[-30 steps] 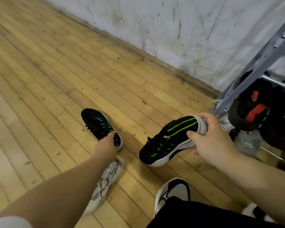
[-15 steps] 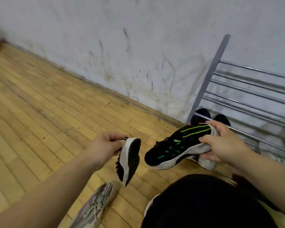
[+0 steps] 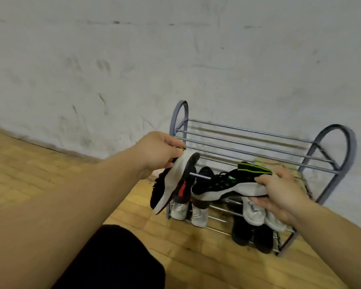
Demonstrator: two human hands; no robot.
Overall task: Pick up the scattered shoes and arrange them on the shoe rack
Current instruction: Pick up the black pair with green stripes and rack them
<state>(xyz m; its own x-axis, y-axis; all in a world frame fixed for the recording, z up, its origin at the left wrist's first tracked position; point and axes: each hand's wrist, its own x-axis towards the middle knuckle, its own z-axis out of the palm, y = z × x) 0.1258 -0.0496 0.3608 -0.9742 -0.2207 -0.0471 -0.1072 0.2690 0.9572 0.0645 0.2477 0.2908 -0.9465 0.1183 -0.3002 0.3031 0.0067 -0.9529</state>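
Now each hand carries one black sneaker with green stripes toward the shoe rack (image 3: 329, 161). The left hand (image 3: 156, 151) has its fingers (image 3: 175, 140) pinched on the heel of the left sneaker (image 3: 173, 184), which hangs toe-down with its pale sole turned outward. The right hand (image 3: 279, 195) has its fingers (image 3: 265, 180) curled around the heel end of the right sneaker (image 3: 227, 184), held nearly level, toe pointing left. Beyond the fingertips the top shelf's bars lie bare; below the fingers, white and black shoes fill the lower shelves. To do this well, I would rotate the hanging sneaker sole-down first, then lower both side by side onto the top bars, soles spanning at least two bars so neither tips through.
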